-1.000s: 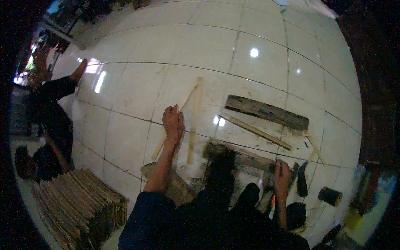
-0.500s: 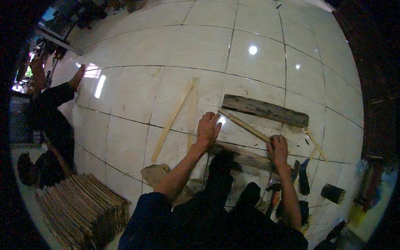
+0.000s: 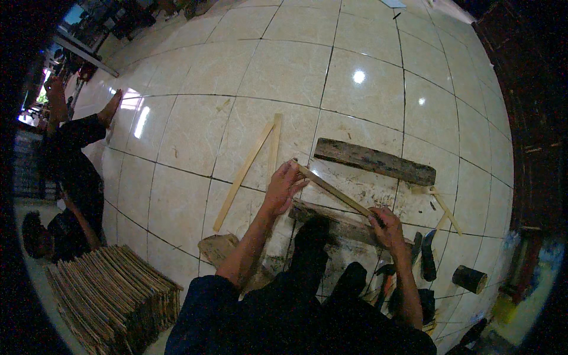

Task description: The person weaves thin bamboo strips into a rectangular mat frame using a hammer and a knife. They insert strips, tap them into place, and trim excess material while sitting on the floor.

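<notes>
A thin wooden strip slants across the middle of the view, between my two hands. My left hand has its fingertips closed at the strip's far left end, the other fingers loosely bent. My right hand grips the near right end. Below the strip, a weathered wooden beam lies by my dark-clothed legs, which partly hide it. Beyond the strip rests a dark, rough wooden block on the tiles.
Pale strips lie left of my hands, and crossed strips lie right. A dark curved tool and a dark cylinder are near my right arm. Brown stacked sheets stand lower left, below another person.
My left fingers have come onto the strip's far end. The strip and my left hand have shifted slightly left, while my right hand has moved a little nearer and turned.
</notes>
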{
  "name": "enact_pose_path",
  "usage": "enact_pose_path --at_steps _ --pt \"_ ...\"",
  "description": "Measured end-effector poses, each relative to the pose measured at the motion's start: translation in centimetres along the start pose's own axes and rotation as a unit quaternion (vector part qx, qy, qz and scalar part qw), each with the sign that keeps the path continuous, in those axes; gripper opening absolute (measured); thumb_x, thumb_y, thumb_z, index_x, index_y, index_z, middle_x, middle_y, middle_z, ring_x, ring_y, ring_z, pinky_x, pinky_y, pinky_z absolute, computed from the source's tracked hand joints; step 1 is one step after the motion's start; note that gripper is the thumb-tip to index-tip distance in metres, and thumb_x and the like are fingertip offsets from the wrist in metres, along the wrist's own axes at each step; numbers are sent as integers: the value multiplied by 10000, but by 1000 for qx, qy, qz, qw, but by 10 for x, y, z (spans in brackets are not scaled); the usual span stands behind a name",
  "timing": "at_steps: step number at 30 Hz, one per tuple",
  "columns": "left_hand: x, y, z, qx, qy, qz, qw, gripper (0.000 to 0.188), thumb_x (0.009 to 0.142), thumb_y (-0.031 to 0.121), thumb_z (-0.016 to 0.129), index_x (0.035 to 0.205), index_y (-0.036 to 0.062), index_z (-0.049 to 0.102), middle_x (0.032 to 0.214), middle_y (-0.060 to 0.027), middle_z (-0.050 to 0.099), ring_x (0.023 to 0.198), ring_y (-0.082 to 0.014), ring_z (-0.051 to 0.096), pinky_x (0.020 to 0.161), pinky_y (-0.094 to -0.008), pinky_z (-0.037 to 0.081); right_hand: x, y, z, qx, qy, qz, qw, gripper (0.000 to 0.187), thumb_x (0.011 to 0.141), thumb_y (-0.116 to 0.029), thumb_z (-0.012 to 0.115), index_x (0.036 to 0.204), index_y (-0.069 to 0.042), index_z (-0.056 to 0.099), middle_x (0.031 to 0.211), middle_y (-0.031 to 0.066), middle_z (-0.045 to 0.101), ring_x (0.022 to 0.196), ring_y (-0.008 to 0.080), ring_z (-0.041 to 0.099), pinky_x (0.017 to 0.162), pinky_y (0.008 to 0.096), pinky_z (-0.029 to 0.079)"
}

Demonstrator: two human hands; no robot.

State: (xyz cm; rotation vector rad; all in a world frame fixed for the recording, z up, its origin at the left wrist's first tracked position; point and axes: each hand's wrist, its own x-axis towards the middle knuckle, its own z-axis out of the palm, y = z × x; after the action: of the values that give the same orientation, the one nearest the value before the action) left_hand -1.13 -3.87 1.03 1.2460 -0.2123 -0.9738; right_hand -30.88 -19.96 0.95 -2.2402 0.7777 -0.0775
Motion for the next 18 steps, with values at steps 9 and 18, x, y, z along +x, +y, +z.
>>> enact_pose_path --at_steps 9,18 --pt "9 30 7 -87 -13 -41 995 277 970 229 525 1122 -2 505 1053 -179 650 887 -252 674 771 -351 573 7 -43 -19 50 21 55 997 322 859 -320 642 1076 -82 657 990 147 675 889 321 662 786 396 520" --pt "9 30 4 -122 9 -21 992 221 956 234 556 954 13 567 901 -141 668 789 -199 671 733 -335 575 3 -26 -2 -39 46 13 998 394 841 -369 660 1146 -123 630 1062 128 670 889 305 669 771 400 527"
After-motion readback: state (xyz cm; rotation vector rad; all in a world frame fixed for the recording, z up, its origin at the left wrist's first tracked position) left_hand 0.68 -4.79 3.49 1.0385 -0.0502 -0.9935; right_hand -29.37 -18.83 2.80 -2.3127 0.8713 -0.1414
